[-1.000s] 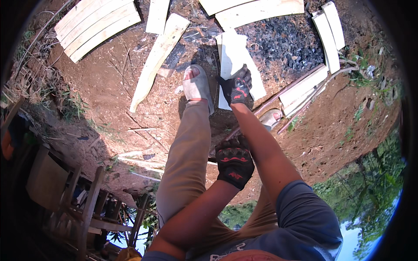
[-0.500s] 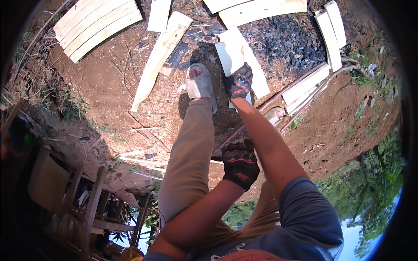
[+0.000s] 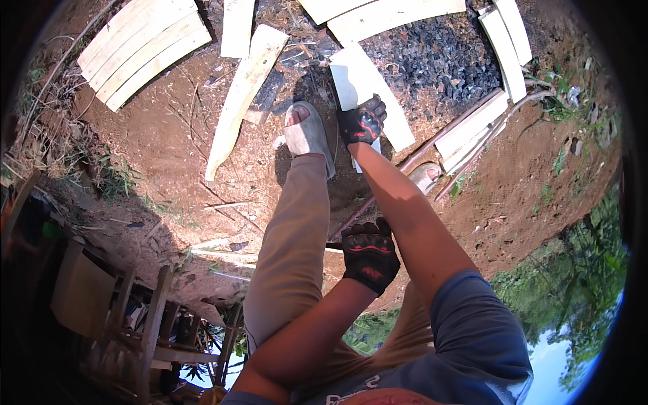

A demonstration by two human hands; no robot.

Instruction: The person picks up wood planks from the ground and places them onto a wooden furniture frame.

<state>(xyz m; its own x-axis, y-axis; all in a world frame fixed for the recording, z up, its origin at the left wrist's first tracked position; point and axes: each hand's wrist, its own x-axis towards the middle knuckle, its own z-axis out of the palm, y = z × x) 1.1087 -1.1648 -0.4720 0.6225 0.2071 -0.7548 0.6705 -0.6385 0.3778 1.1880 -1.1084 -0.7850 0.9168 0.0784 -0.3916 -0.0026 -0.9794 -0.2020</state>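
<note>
My right hand point(image 3: 362, 121), in a black glove with red trim, is closed on the edge of a thin pale wooden board point(image 3: 343, 84). Part of that board shows above the glove and part below it, overlapping a wider pale plank point(image 3: 390, 111) on the ground. My left hand point(image 3: 370, 255), gloved alike, is a fist near my legs, below the right forearm. A dark end sticks out at its left side, but what it grips is mostly hidden. My sandalled left foot point(image 3: 309, 131) stands left of the board.
Dark charcoal pieces point(image 3: 442, 71) cover the ground at the upper right. Several curved-looking pale planks point(image 3: 145, 50) lie at the upper left, and a long plank point(image 3: 246, 101) lies left of my foot. A reddish-brown pole point(image 3: 449, 131) runs diagonally by my right foot point(image 3: 426, 175). A wooden structure point(image 3: 152, 331) stands lower left.
The whole view has shifted slightly, moving the ground and planks a little left. My right hand stays on the board, a touch further left. My left fist is nearly unmoved.
</note>
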